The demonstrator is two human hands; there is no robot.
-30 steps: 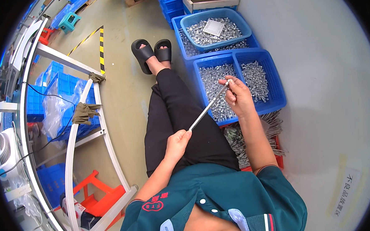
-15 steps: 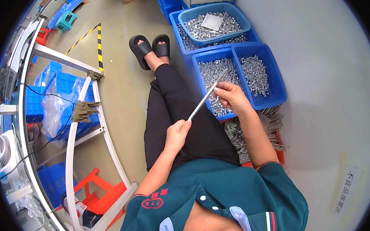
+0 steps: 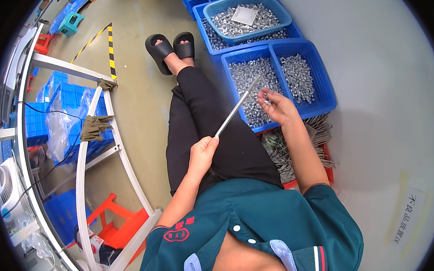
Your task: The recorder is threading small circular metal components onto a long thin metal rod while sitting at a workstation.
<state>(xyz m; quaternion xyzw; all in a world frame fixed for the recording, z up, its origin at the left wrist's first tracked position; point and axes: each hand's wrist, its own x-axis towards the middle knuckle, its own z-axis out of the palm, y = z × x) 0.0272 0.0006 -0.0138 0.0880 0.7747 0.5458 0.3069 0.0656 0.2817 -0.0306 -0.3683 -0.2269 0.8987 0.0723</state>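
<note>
Metal rod: the slim silver metal rod (image 3: 238, 106) slanted up from the left hand (image 3: 202, 154) toward one o'clock, over the dark trousers (image 3: 238, 159), its far end above the blue bin (image 3: 328, 93) of small metal pieces (image 3: 245, 67).
Left fingers: closed snugly around the rod's near end, thumb uppermost.
Right fingers: the right hand (image 3: 280, 107) hung just beside the far end, toward five o'clock and apart from it, its fingers loosely curled and partly open (a glint showed among them, but whether they held a small piece I could not tell).
Rod's handling: it looked stiff, fairly light and hard to break, its smooth surface perhaps slippery.
Rod's hold: the near end seemed sound, though gripped there alone the far end could swing; a second hold near the middle would probably steady it.
Bin edges: the rim and divider lay near the far end; below, toward six o'clock, thin metal sticks (image 3: 284, 154) jutted from a red tray (image 3: 331, 169).
Moving room: widest toward ten o'clock, over the floor (image 3: 136, 100) before the white frame (image 3: 71, 70); a grey wall (image 3: 373, 127) bounded three o'clock.
</note>
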